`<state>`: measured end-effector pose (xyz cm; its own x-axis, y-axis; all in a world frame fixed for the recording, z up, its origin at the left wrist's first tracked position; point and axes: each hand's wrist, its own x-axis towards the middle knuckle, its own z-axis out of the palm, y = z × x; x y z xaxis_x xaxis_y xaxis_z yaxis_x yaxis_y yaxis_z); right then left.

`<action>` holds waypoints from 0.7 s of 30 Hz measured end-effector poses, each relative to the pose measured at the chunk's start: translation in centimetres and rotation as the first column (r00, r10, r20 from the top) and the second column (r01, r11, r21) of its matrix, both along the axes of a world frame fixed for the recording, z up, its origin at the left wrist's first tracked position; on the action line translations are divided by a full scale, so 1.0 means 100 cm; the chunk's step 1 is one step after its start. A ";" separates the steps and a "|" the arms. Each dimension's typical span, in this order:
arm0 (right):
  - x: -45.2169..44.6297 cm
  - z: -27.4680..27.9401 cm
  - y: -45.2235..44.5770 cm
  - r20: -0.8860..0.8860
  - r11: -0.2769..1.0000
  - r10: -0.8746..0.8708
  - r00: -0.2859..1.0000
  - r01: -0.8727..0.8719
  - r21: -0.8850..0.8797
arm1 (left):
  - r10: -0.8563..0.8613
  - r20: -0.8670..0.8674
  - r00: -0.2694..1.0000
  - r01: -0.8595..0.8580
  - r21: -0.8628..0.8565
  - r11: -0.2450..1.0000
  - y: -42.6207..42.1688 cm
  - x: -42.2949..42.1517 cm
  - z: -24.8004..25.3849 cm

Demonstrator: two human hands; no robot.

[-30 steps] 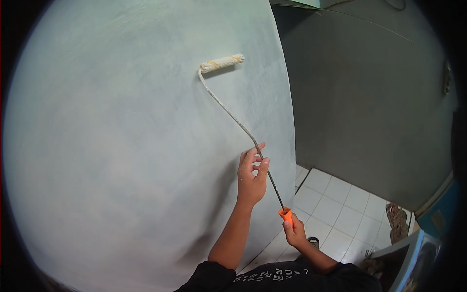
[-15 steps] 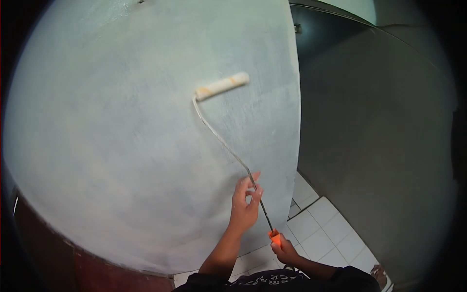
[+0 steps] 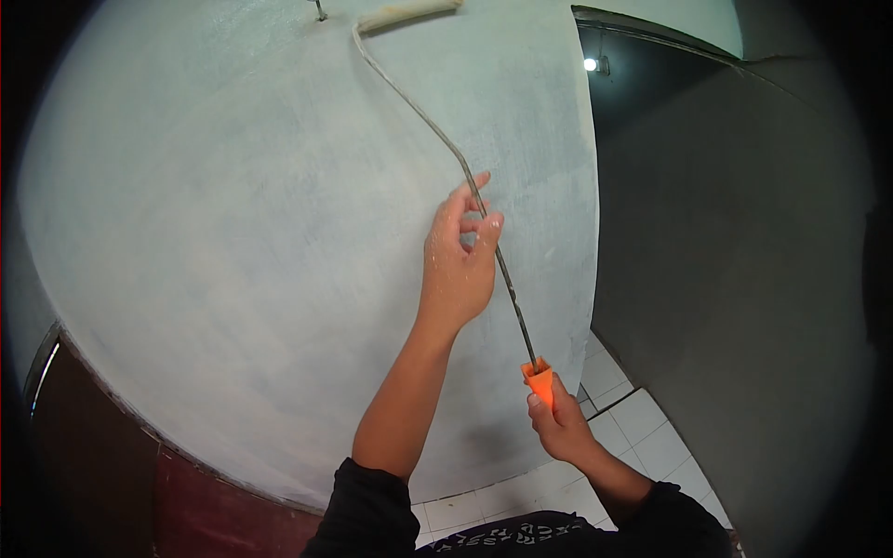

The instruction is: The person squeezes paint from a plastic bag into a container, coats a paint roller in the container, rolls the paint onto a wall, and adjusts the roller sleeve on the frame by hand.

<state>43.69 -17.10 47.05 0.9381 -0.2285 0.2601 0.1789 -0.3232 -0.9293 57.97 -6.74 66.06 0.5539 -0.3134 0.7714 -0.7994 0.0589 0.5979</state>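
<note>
A paint roller (image 3: 409, 14) with a pale sleeve rests against the whitish wall (image 3: 279, 251), high up near the top of the view. From the sleeve's left end its thin bent metal rod runs down to an orange handle (image 3: 539, 383). My right hand (image 3: 563, 428) is closed around that handle. Higher up, my left hand (image 3: 460, 251), specked with white, holds the rod loosely between thumb and curled fingers, with one fingertip pointing past it.
To the right of the wall's edge lies a dark grey surface (image 3: 735, 242), with a small bright lamp (image 3: 591, 64) near its top. White floor tiles (image 3: 642, 418) show below. A dark red panel (image 3: 223, 507) sits at lower left. Something small and dark (image 3: 320, 11) sticks out of the wall.
The roller has moved up the wall, to the top of the view. Both hands have risen with it, and both forearms are stretched farther out.
</note>
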 end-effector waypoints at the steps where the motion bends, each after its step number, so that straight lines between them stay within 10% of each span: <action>1: -0.009 0.000 -0.002 0.010 1.000 -0.008 1.000 0.008 0.004 | -0.008 0.010 1.000 0.008 0.004 1.000 -0.005 -0.009 0.001; 12: -0.038 -0.171 0.060 0.021 0.992 -0.127 0.992 0.126 0.018 | 0.024 -0.198 0.980 0.005 0.148 0.989 0.049 -0.016 -0.166; 18: -0.021 -0.096 0.046 -0.047 0.994 -0.102 0.994 0.103 0.022 | 0.028 0.023 0.999 -0.029 0.043 0.999 0.042 0.004 -0.089; 21: -0.009 -0.022 0.051 0.222 0.988 -0.121 0.968 0.138 -0.066 | -0.002 0.147 0.989 0.007 -0.033 0.999 0.039 0.030 -0.021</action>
